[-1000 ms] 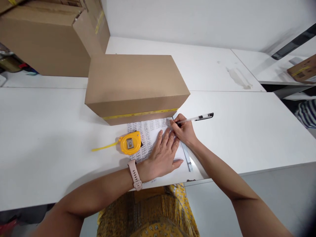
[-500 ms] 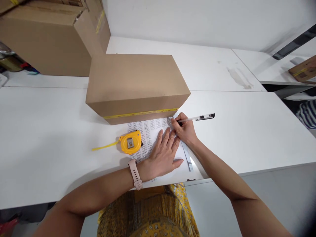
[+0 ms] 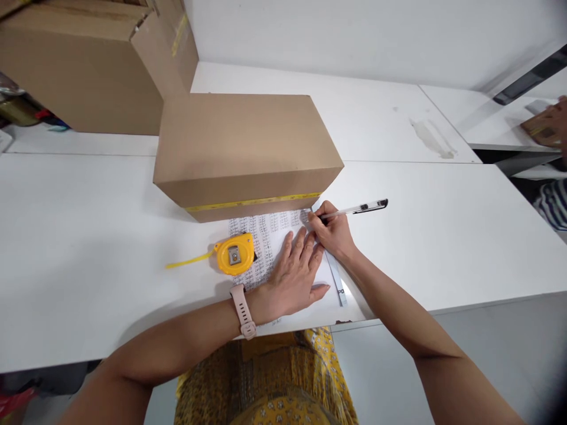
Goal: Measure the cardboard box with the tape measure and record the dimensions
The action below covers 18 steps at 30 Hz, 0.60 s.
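Observation:
My left hand lies flat with fingers stretched over a sheet of paper covered in columns of handwriting. A clear pen with a black cap end is pinched in my right hand, its tip down at the sheet's upper right part. Left of my left hand, a yellow tape measure rests partly on the paper, with a short piece of its yellow tape sticking out to the left. A closed cardboard box stands right behind the paper, its lower front edge marked by yellow tape.
A larger cardboard box with a raised flap stands at the back left of the white table. At the far right, a person's hand is at a small brown box, with a striped garment below.
A co-worker's hand has come into view at the small box on the far right. My own hands, the pen and the tape measure stay almost where they were.

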### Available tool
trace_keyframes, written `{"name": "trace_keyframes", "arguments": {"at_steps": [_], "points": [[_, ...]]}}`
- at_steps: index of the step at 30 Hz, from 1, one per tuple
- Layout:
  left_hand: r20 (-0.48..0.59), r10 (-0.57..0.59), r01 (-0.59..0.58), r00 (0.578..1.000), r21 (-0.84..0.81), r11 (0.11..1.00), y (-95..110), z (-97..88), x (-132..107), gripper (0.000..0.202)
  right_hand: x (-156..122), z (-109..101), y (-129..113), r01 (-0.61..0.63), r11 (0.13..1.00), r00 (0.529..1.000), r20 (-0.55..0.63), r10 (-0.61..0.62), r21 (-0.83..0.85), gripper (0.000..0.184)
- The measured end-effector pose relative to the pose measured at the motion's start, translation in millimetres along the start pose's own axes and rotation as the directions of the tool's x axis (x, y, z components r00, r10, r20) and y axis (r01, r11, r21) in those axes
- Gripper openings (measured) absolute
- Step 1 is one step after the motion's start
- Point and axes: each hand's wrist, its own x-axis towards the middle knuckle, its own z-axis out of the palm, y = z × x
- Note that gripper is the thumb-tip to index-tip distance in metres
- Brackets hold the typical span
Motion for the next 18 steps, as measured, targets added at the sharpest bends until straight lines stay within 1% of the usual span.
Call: {"name": "trace_keyframes", "arguments": {"at_steps": [6, 10, 18], "points": [[0.01, 0.003, -0.003, 1.0, -0.002, 1.0, -0.1, -1.7, 0.6, 0.086, -0.8, -0.6, 0.0, -0.008, 1.0, 0.999, -0.031, 0.007, -0.015, 0.025], [0.011, -0.001, 0.001, 1.0, -0.004, 1.0, -0.3, -2.4, 0.6, 0.085, -0.1, -0.7, 0.6, 0.016, 1.0, 1.0, -0.026, -0.017, -0.019, 0.025], [-0.006, 0.007, -0.007, 1.0, 0.0, 1.0, -0.3, 0.2, 0.0, 0.086, -0.3, 0.0, 2.0, -0.005, 1.0, 1.0, -0.013, 0.005, 0.0, 0.025]]}}
